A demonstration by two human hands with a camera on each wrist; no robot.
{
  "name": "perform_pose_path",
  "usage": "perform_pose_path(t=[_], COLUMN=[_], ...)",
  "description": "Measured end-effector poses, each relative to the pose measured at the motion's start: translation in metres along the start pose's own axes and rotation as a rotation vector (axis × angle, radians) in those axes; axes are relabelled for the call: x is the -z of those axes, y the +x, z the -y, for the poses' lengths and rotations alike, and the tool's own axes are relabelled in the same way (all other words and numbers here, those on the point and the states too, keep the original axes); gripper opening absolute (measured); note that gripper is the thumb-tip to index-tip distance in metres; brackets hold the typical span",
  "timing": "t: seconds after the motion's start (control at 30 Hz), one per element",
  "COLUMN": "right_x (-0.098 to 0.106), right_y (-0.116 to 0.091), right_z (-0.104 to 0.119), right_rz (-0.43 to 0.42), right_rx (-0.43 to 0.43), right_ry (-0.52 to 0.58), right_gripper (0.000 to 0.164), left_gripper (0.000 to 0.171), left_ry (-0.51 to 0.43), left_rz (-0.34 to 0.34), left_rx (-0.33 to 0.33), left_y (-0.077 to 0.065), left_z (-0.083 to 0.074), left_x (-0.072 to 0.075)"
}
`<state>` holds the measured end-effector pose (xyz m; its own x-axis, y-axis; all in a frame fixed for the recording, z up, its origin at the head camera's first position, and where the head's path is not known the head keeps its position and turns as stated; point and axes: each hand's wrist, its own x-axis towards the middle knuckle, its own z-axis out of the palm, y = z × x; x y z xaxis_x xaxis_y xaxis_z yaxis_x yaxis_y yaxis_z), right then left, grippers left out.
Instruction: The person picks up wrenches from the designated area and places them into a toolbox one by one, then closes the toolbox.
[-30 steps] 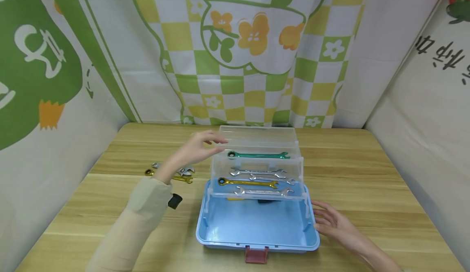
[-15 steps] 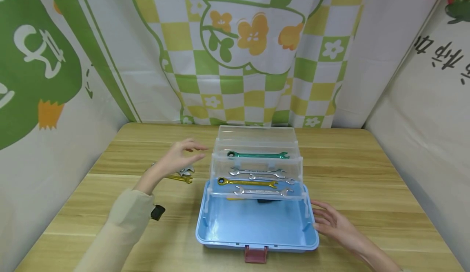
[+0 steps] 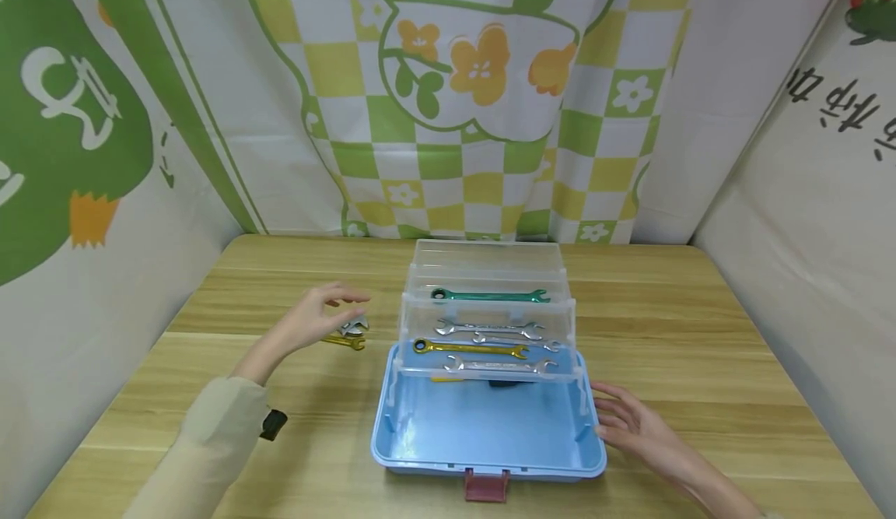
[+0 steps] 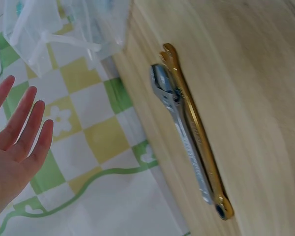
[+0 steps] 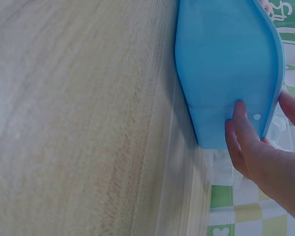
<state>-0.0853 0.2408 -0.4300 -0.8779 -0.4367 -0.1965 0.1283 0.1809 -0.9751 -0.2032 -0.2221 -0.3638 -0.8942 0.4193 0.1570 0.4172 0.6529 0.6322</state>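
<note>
My left hand hovers with fingers spread, holding nothing, over a silver adjustable wrench and a gold ratchet wrench lying side by side on the table. In the head view it partly hides both. My right hand rests against the right side of a blue toolbox, fingertips on the outer wall and thumb at the rim. Clear trays spread open above the box carry a green ratchet wrench, a gold ratchet wrench and several silver wrenches.
A maroon latch hangs from the toolbox's front edge. Beneath the lower tray, a yellow thing and a black thing show partly inside the box. The clear lid stands at the back, before a patterned curtain.
My left hand has drawn back leftward and down from the upper tray to above the loose wrenches. My right hand stays against the toolbox.
</note>
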Motion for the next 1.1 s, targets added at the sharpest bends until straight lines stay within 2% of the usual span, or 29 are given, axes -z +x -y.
perform_pose_path(t=[0.3, 0.53, 1.1], right_x=[0.000, 0.000, 0.001], right_y=[0.000, 0.001, 0.001], right_z=[0.001, 0.001, -0.002], right_rz=[-0.008, -0.014, 0.003], right_rx=[-0.019, -0.020, 0.007], right_ry=[0.007, 0.003, 0.013], right_gripper=[0.066, 0.065, 0.064], left_gripper=[0.030, 0.029, 0.019], left_ry=[0.026, 0.060, 0.174], left_rz=[-0.017, 0.015, 0.065], left_rx=[0.034, 0.086, 0.078], left_y=[-0.008, -0.013, -0.016], left_z=[0.018, 0.034, 0.070], left_x=[-0.002, -0.003, -0.010])
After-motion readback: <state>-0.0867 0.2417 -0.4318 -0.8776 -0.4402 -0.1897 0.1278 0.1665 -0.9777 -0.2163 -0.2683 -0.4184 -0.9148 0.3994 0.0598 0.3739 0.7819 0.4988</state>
